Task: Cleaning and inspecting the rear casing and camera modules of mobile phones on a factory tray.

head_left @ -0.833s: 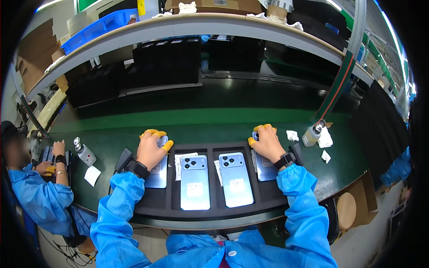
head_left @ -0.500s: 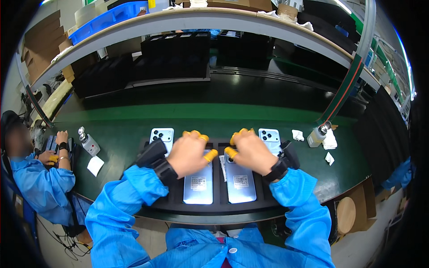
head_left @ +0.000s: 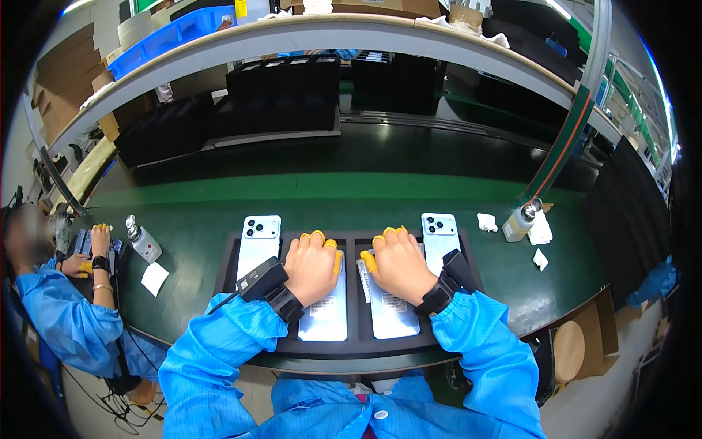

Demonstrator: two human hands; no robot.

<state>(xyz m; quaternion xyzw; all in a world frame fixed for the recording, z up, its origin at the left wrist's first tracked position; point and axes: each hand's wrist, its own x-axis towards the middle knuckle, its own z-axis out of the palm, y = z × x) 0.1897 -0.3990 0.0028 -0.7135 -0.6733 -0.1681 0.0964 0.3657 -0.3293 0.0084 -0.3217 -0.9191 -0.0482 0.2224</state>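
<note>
Two light-blue phones lie back up in the recesses of a black tray (head_left: 355, 347), each with a white label partly covered. My left hand (head_left: 311, 269) is closed over the upper part of the left phone (head_left: 323, 326), thumb along its inner edge. Over the upper part of the right phone (head_left: 395, 326), my right hand (head_left: 398, 267) curls the same way. Yellow finger cots cover my fingertips. A white printed strip (head_left: 363, 282) shows beside my right thumb. Outside my hands lie a third phone (head_left: 252, 256) and a fourth phone (head_left: 440, 245), camera ends far.
Pump bottles stand left (head_left: 145, 245) and right (head_left: 519, 223) on the green table (head_left: 351, 186). White wipes (head_left: 154, 278) lie near them. A shelf (head_left: 351, 28) spans the back above black boxes (head_left: 281, 102). At the left, a co-worker (head_left: 69, 307) in blue handles a phone.
Both hands have come down and closer over the two middle phones, with thumbs drawn in against their inner edges. The outer phones show more fully. The view has shifted slightly.
</note>
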